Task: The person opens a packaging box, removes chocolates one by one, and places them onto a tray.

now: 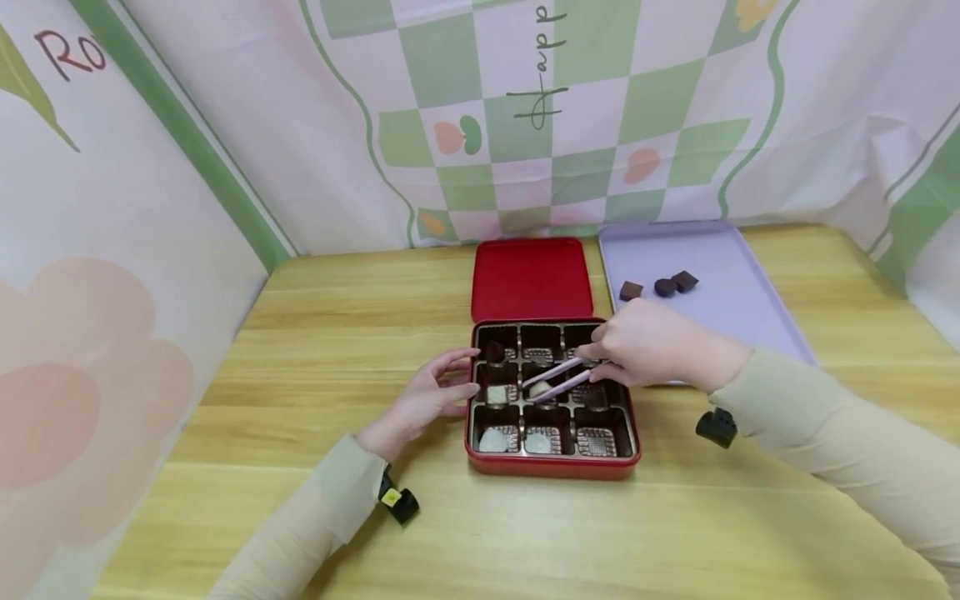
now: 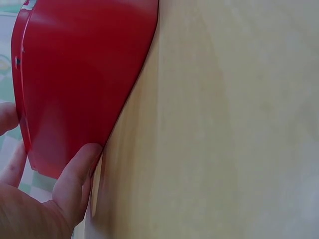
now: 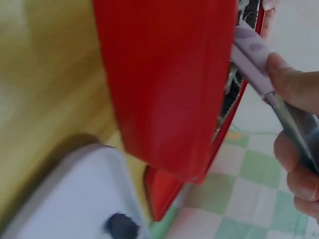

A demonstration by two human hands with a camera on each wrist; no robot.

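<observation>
The pink tongs (image 1: pixel 558 379) are held in the right hand (image 1: pixel 645 346), fingers curled around their back end, and their tips reach to the left of this hand into the middle compartment of the red chocolate box (image 1: pixel 551 467), just at a pale chocolate (image 1: pixel 540 389). The left hand (image 1: pixel 431 396) is relaxed and nearly straight, its fingertips resting against the left wall of the box. Behind the box lies its red lid (image 1: pixel 531 279). Beyond the right hand, a lilac tray (image 1: pixel 735 292) carries three dark chocolates (image 1: pixel 663 286). Everything stands on the wooden bench (image 1: pixel 337 333).
</observation>
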